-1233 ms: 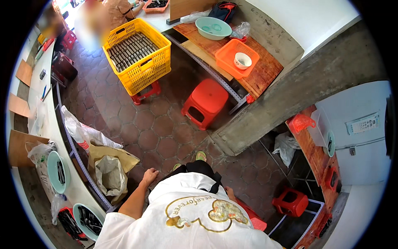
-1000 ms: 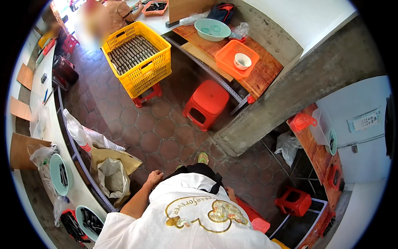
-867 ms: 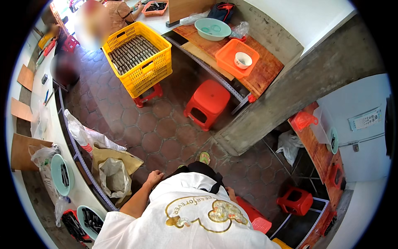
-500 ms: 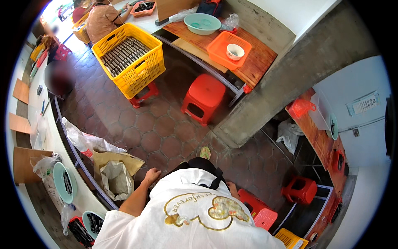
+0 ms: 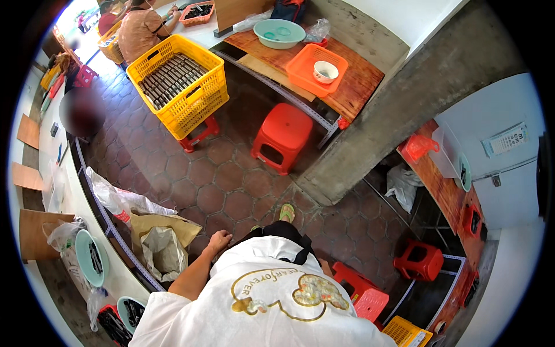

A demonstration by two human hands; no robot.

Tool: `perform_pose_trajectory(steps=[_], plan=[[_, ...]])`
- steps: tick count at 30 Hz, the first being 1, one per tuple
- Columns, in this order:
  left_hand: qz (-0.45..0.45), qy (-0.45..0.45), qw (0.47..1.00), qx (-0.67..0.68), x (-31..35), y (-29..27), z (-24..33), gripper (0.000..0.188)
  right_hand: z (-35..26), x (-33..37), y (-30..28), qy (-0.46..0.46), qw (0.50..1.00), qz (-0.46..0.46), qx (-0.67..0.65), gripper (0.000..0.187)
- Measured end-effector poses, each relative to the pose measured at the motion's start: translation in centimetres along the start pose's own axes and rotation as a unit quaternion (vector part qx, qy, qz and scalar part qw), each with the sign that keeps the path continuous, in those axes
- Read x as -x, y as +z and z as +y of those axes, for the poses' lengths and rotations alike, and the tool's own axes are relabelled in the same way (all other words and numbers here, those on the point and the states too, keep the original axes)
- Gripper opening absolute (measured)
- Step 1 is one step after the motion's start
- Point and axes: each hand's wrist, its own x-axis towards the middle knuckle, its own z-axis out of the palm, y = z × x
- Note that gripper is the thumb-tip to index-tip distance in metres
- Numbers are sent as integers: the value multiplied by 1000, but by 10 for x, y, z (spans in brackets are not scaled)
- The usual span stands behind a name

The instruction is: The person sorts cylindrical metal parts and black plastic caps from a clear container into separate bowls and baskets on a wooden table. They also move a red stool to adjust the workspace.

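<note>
Brown sack (image 5: 165, 246) sits on the floor by the left bench, just beside the left hand (image 5: 218, 238), which hangs loose and empty. Right hand's out of view. Looks like plain walking; reaching the sack would mean stooping left. Yellow crate (image 5: 179, 87) and red stool (image 5: 283, 136) have slid lower in frame than before.
</note>
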Motion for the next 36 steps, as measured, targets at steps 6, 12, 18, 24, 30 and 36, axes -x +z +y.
perform_pose_trajectory(steps=[6,12,18,24,30,36], plan=[[27,-20,998,-51,11,-3,-22,40,-7,-8,-4,-1,1000,-6,9,37],[25,-60,997,-39,15,0,-47,42,-15,-17,-7,-9,1000,-12,21,37],[20,-57,998,-21,22,5,-29,41,-17,-24,-12,-15,999,-14,31,37],[16,-31,999,-29,14,8,-26,40,-15,-28,-15,-22,999,-14,36,38],[33,-53,998,10,24,-4,-8,38,-9,-38,-10,-40,998,-32,43,38],[52,-60,997,-7,35,-8,-23,38,5,-53,4,-66,995,-63,48,38]])
